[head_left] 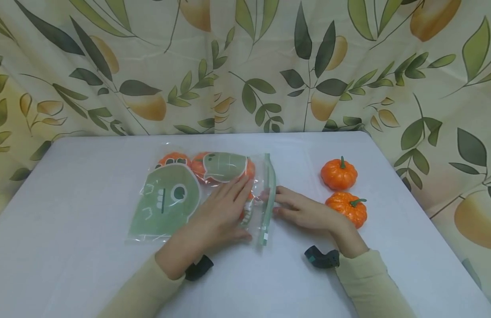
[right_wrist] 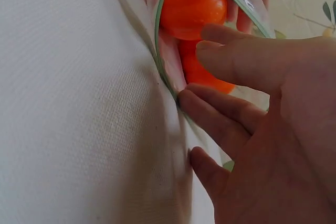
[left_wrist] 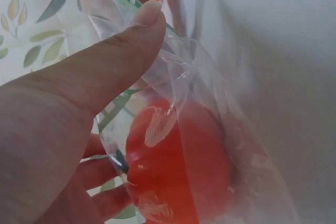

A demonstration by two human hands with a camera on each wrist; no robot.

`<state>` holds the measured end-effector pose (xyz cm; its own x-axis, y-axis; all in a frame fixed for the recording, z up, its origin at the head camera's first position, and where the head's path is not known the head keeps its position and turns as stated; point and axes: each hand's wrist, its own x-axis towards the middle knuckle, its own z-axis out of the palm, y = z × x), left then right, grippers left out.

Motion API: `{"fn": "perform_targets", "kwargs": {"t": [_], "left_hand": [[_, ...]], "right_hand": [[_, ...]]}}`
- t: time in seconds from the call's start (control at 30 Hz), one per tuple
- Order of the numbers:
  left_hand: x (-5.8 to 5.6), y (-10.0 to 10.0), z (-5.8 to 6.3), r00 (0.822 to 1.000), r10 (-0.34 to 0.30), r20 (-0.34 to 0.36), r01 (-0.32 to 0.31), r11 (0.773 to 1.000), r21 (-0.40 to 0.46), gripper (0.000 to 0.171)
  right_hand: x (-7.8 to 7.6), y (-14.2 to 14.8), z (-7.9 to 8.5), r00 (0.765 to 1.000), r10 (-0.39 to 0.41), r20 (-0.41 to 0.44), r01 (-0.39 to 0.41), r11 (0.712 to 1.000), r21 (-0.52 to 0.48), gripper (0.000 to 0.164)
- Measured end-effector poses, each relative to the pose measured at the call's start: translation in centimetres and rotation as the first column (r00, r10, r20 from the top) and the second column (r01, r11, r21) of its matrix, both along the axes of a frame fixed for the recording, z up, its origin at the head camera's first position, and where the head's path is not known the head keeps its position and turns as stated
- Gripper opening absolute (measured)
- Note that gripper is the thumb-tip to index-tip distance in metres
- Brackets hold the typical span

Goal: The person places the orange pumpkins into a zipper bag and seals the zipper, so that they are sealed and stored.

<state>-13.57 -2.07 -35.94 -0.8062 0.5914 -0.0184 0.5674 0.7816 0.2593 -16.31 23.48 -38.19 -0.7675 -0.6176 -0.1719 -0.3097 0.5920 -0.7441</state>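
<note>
A clear zip bag (head_left: 171,216) with a green cartoon print and a green zip edge lies flat on the table, several small orange pumpkins (head_left: 198,165) inside it. My left hand (head_left: 217,216) rests across the bag near its mouth, fingers extended; the left wrist view shows the thumb over the clear film beside a pumpkin (left_wrist: 173,166). At the bag's right end, my right hand (head_left: 305,212) has its fingertips at the parted mouth, touching the green edge. Two pumpkins (right_wrist: 194,3) show inside that mouth in the right wrist view.
Two loose orange pumpkins with green stems, one farther back (head_left: 338,174) and one nearer (head_left: 349,207), sit right of the bag, the nearer just beyond my right wrist. A leaf-patterned curtain (head_left: 245,66) hangs behind the white table (head_left: 70,198).
</note>
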Motion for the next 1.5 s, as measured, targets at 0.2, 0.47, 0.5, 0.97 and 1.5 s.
{"fn": "perform_targets", "kwargs": {"t": [0.2, 0.47, 0.5, 0.97, 1.5], "left_hand": [[0.1, 0.1, -0.1, 1.000, 0.014, -0.016, -0.014, 1.000, 0.012, 0.119], [0.5, 0.8, -0.5, 0.996, 0.013, -0.090, -0.015, 1.000, -0.020, 0.115], [0.6, 0.9, -0.5, 0.995, 0.012, -0.098, -0.015, 1.000, -0.024, 0.114], [0.8, 1.7, -1.1, 0.991, 0.042, -0.127, -0.043, 0.999, -0.004, 0.112], [0.0, 2.9, -1.2, 0.977, 0.009, -0.211, -0.010, 1.000, -0.003, 0.109]], "right_hand": [[0.2, -0.3, 0.2, 0.999, 0.002, -0.047, 0.000, 0.998, 0.056, 0.047], [-0.3, 0.6, 0.2, 0.988, -0.069, -0.140, 0.085, 0.990, 0.112, 0.046], [-0.3, 0.7, 0.3, 0.987, -0.079, -0.143, 0.095, 0.989, 0.111, 0.046], [0.8, 4.7, 6.1, 0.923, -0.234, -0.306, 0.300, 0.935, 0.190, 0.037], [1.8, 8.8, 6.7, 0.932, -0.354, -0.083, 0.351, 0.816, 0.459, 0.074]]}}
